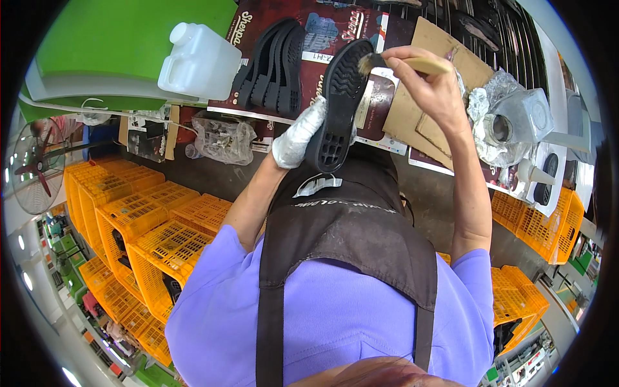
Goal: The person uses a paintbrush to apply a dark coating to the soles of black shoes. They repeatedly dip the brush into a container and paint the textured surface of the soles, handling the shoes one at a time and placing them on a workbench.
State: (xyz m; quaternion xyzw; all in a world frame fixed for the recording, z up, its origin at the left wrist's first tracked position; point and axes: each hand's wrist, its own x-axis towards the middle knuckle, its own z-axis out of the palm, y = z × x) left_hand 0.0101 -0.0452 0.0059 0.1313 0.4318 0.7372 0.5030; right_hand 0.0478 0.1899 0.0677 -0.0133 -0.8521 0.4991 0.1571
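My left hand (302,134), in a whitish glove, grips a black shoe sole (342,97) by its left edge. The sole stands nearly upright in the view, with a zigzag pattern at its far end and square hollows at its near end. My bare right hand (433,84) is closed round the pale handle of a brush (412,64). The brush's bristles meet the sole's far right edge, or lie very close to it. Several more black soles (274,68) lean together on the dark red printed cardboard (222,97) to the left.
A white plastic jug (201,64) stands at the back left. Brown cardboard (412,106) lies right of the sole. Beyond it are a clear plastic container (525,116) in crumpled wrap and a single sole (545,177). Orange crates (167,248) are stacked at left, near a fan (40,164).
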